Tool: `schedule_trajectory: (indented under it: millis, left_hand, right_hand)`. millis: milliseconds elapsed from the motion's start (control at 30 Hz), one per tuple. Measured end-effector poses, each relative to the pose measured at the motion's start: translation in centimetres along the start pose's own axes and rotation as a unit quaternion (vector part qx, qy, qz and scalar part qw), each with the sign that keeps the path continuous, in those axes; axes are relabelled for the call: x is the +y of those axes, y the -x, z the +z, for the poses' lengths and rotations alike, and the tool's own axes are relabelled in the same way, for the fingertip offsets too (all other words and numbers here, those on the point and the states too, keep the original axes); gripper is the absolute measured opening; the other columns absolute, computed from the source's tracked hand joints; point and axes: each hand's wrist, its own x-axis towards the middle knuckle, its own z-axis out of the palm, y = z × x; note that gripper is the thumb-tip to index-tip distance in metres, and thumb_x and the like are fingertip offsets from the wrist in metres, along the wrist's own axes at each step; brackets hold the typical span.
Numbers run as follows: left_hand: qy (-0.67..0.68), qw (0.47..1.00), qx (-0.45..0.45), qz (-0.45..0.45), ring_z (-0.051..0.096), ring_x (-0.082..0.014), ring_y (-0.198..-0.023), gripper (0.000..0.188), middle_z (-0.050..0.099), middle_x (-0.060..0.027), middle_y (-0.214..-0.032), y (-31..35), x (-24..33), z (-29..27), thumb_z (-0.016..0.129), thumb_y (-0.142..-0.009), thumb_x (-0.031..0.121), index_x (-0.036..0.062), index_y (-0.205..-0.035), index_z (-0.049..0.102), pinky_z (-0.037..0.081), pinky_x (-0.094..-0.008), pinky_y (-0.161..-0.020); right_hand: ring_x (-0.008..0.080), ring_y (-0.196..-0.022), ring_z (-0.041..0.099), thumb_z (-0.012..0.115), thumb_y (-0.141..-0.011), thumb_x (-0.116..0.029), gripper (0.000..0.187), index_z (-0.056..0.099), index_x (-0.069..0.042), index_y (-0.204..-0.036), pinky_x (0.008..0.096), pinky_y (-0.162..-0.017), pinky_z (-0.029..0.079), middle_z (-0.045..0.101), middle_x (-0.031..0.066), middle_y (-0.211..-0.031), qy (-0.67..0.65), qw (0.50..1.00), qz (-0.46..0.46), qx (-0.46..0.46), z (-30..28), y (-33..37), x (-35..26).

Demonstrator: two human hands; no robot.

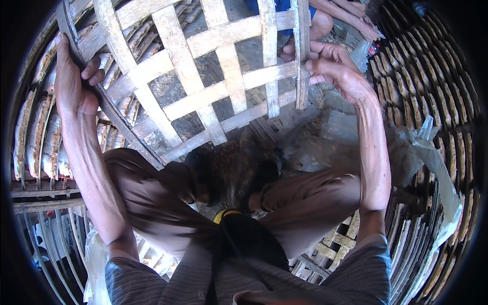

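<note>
A panel of woven flat bamboo slats (235, 86) with dark side rails is held up in front of me, tilted, its far end cut off by the upper edge. My left hand (71, 84) is closed round the left rail, thumb along the outside and fingertips curled to the inner side. On the other side, my right hand (338, 68) grips the right rail, its fingers partly hidden behind it. Both hands hold the panel above the ground beyond my knees. Nothing lies on the slats.
Stacked racks with rows of pale pieces stand at left (43, 134) and right (422, 86). Clear plastic sheeting (442, 175) hangs at right. Another person's arms (351, 18) show at the top right. A second slatted lattice (338, 244) lies beneath my right thigh.
</note>
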Motion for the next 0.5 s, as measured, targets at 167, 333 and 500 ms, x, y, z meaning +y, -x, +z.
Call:
schedule_trajectory:
  millis: [167,333,500]
  left_hand:
    - [-0.007,0.999,0.031,0.012,0.041,-0.0042,-0.051,0.029,0.063,0.0039,-0.092,-0.3,0.8,-0.8,0.063,-0.11,0.041,0.0152,-0.123,0.065,0.033,-0.0201,-0.046]
    - [-0.014,0.999,0.035,0.016,0.041,-0.0041,-0.051,0.028,0.061,0.0048,-0.089,0.0,0.8,-0.8,0.064,-0.11,0.04,0.0153,-0.123,0.065,0.033,-0.0203,-0.046]
    - [-0.008,0.999,0.023,0.023,0.042,-0.0042,-0.053,0.029,0.062,0.0041,-0.094,-0.5,0.4,-1.5,0.066,-0.109,0.039,0.0146,-0.124,0.064,0.033,-0.0206,-0.047]
  right_hand:
    - [0.0085,-0.095,0.074,0.075,-0.095,-0.003,0.043,0.069,-0.005,-0.137,0.0225,-0.081,0.056,0.078,0.0054,-0.11,0.057,0.998,0.009,-0.033,1.0,-0.8,0.6]
    - [0.0069,-0.094,0.071,0.075,-0.093,-0.001,0.043,0.071,-0.005,-0.136,0.0257,-0.082,0.058,0.079,0.0025,-0.107,0.007,0.999,-0.038,-0.015,2.3,-1.4,1.8]
    - [0.0066,-0.089,0.072,0.072,-0.091,0.006,0.047,0.071,-0.008,-0.136,0.0252,-0.083,0.061,0.08,0.003,-0.104,-0.003,0.999,-0.051,0.004,2.5,-1.9,2.7]
